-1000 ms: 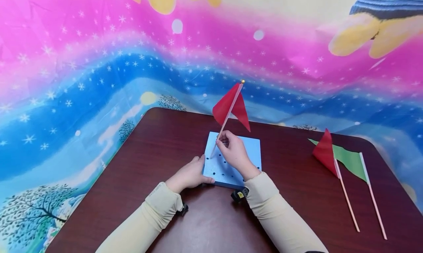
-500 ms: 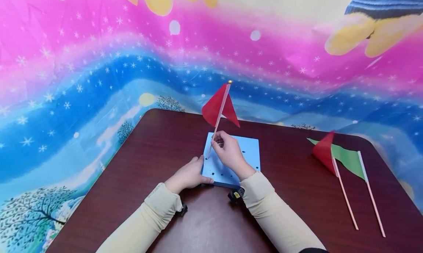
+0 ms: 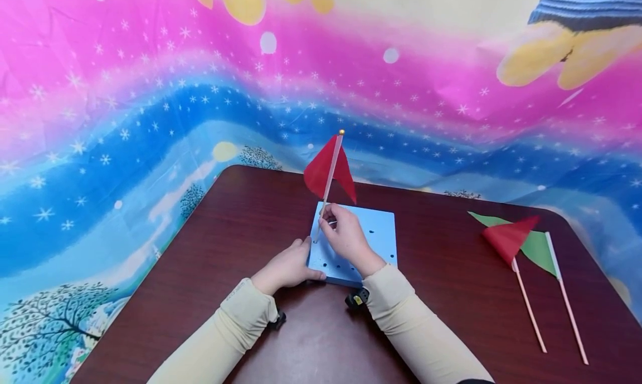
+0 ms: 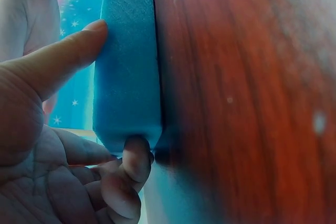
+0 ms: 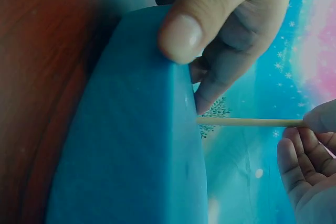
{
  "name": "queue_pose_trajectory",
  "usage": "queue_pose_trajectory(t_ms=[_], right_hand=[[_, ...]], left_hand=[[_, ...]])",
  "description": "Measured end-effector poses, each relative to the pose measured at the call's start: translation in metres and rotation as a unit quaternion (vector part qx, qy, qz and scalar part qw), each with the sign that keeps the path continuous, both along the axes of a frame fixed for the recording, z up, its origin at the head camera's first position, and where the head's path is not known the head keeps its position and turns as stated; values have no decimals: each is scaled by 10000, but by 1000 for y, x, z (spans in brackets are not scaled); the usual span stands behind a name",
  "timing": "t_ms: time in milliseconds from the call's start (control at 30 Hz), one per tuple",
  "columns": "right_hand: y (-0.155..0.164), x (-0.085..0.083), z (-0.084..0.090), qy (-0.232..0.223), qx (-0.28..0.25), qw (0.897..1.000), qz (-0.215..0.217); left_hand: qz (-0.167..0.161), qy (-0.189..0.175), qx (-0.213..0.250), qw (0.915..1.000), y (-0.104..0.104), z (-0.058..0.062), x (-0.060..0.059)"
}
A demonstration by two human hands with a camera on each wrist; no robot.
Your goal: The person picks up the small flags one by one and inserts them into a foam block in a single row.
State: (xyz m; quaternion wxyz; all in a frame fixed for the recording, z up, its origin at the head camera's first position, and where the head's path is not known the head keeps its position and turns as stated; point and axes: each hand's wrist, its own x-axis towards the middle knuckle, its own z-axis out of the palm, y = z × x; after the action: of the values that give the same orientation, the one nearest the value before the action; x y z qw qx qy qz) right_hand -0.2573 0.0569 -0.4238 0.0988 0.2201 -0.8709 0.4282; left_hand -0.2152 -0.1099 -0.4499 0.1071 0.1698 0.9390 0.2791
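A square blue board with several small holes lies on the table. My left hand grips its near left corner, thumb on the front edge and fingers at the side. In the left wrist view the thumb presses the edge of the board. My right hand, above the board, pinches the wooden stick of a red flag topped by a gold bead. The stick leans slightly right. In the right wrist view its lower end meets the board's top face at the left side; how deep it sits cannot be seen.
At the table's right lie two more flags, a red one partly over a green one, their sticks pointing toward me. The brown table ends at a patterned cloth backdrop.
My right hand has moved left with the red flag, its stick foot now at the left-edge hole and slightly lower. The lying red flag's cloth has flipped rightward. My left hand stays put.
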Motion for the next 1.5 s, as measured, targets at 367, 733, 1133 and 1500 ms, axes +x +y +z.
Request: queue_pose_trajectory(t_ms=[367, 733, 1133, 1500], right_hand=[[-3, 2, -6, -70, 54, 9999, 100], [-3, 2, -7, -9, -5, 9999, 165], [10, 6, -8, -264, -5, 9996, 95], [12, 2, -8, -365, 173, 9991, -154]], left_hand=[[-20, 27, 43, 10000, 1, -1, 1], [-46, 42, 143, 9999, 0, -2, 0], [6, 46, 99, 9999, 0, -3, 1], [40, 18, 146, 9999, 1, 1, 4]])
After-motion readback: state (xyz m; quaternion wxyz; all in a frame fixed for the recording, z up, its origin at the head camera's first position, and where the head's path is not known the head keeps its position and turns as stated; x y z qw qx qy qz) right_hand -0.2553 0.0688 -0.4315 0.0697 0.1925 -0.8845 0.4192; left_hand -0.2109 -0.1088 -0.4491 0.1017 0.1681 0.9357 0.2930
